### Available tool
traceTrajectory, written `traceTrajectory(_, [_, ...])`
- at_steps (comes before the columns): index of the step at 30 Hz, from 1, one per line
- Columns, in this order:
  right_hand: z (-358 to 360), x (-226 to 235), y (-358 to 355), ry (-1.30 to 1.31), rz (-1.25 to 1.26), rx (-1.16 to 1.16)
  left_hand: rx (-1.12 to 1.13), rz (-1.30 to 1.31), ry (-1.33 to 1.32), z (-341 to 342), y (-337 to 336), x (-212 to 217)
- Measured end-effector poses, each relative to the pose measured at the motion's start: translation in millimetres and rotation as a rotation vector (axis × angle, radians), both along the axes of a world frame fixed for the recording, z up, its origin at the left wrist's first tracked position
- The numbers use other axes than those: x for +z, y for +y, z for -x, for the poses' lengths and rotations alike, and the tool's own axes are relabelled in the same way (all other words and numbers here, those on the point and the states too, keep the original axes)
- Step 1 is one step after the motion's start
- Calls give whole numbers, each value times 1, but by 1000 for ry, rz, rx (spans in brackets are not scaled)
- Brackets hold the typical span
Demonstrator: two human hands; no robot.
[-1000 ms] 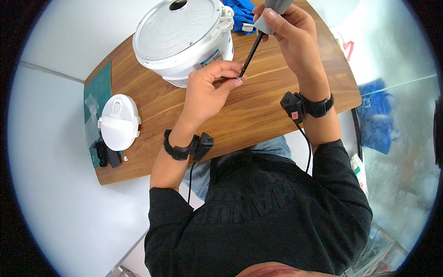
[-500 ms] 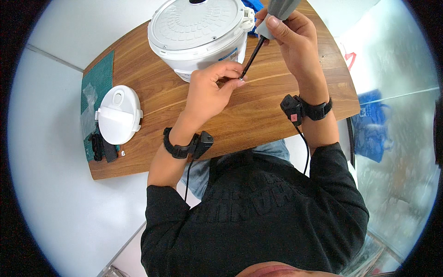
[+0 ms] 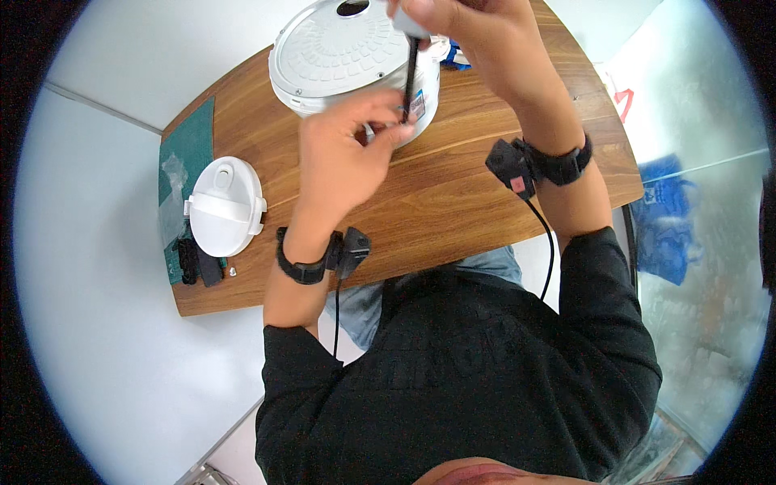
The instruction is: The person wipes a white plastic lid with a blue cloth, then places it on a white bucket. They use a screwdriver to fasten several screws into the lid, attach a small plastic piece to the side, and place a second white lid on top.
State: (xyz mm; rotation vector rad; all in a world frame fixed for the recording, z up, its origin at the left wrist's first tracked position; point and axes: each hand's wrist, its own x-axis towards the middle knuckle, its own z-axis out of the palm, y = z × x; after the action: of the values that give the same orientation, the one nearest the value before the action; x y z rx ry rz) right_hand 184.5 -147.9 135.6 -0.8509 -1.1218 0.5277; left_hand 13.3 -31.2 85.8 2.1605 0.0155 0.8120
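My right hand (image 3: 485, 44), at the top edge, is wrapped round the grey handle of a power screwdriver (image 3: 410, 77). Most of that handle lies outside the picture. Its long black bit points down toward my left hand (image 3: 346, 158), whose thumb and forefinger pinch at the bit's tip. Whether a screw sits there is too blurred to see. Right behind my left hand stands a white round tub-shaped housing (image 3: 335, 52) with a grey-white patterned top, a dark round hole and small screw holes along its rim.
On the table (image 3: 453, 194) at the left lies a white oval lid (image 3: 220, 230) with side clips, beside a green cutting mat (image 3: 192, 129) bearing clear plastic and black pieces (image 3: 202, 263). Blue material (image 3: 457, 56) shows behind the housing. A blue bag (image 3: 664, 218) appears beyond the table's right edge.
Both hands have moved up and to the left with the screwdriver, closer to the housing. The bit now stands nearly upright, and the handle has mostly gone out of view.
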Motion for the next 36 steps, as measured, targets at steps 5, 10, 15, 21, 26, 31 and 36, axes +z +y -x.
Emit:
traceTrajectory(5, [-7,42,21,-166,-2,-185,182,-259,-65,-22,23,29])
traceTrajectory(10, [-4,48,34,-308,99,-353,205,-143,61,-33,41,24])
traceTrajectory(15, [-2,44,32,-364,111,-394,178,-60,59,-36,46,16])
traceTrajectory(21, [1,44,29,-352,113,-364,175,-97,62,-33,42,20])
traceTrajectory(26, [4,44,27,-335,127,-340,106,-58,27,-33,43,21])
traceTrajectory(31, [4,44,29,-373,124,-352,143,63,29,-40,32,29])
traceTrajectory(36, [0,43,32,-373,107,-256,141,163,49,-41,27,30])
